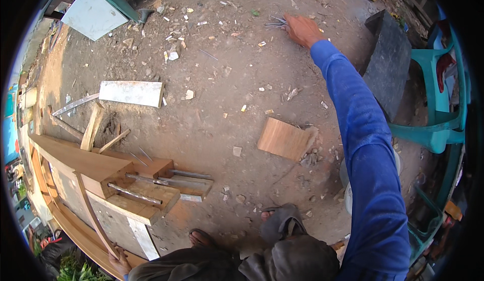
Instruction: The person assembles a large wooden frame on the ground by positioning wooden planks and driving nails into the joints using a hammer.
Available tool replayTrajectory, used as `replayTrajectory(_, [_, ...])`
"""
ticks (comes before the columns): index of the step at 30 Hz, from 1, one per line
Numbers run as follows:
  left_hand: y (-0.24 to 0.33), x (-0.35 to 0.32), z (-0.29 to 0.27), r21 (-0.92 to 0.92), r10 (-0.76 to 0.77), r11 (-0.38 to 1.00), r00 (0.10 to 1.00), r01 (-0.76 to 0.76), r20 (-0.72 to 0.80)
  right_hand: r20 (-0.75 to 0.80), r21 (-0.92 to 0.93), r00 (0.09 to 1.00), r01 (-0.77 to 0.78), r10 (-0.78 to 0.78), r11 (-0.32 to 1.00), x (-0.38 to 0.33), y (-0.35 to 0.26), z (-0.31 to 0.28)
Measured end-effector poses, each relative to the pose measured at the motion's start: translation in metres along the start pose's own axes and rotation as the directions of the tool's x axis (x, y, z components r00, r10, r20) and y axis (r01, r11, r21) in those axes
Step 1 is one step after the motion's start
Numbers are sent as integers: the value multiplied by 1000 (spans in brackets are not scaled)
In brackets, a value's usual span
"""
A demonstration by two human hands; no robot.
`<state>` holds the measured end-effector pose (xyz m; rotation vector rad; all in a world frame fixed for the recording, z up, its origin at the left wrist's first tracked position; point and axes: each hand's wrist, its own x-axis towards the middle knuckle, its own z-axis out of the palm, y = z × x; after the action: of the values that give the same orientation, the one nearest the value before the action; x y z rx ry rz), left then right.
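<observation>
My right arm reaches far out over the dirt ground, and my right hand is closed round a bunch of long grey nails, whose ends stick out to the left. My left hand, low at the left edge, is closed on the lower end of a thin wooden strip. That strip leans across the side of a wooden workbench. On the bench lies a thick brown beam, with several metal rods or chisels beside its end. Two loose thin nails rest near the beam.
A short wooden board and a whitish plank lie on the ground among scattered chips. At the right stand a dark slab and a green plastic chair. A pale square panel is at the upper left. My sandalled feet are below.
</observation>
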<state>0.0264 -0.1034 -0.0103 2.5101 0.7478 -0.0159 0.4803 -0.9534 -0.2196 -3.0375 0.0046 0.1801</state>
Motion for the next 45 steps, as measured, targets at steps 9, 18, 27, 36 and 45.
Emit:
replayTrajectory(9, [-4, 4, 2, -2, 39, 999, 997, -39, 62, -58, 734, 982, -81, 181, 674, -29, 8, 21])
replayTrajectory(18, [29, -16, 18, -24, 33, 999, 999, -33, -6, 288, 956, 936, -268, 201, -119, -65, 26, -19])
replayTrajectory(27, [176, 14, -14, 680, 209, 698, 972, -223, 104, 329, 934, 923, -287, 199, -211, -154, -77, -28])
replayTrajectory(36, [281, -155, 142, -579, 305, 794, 702, 186, 644, 406, 911, 886, -374, -225, 173, -346, -256, -79])
replayTrajectory(45, [233, -186, 313, -674, 9, -69, 676, 735, 737, 61, 801, 800, 318, -597, 508, -435, -306, -61])
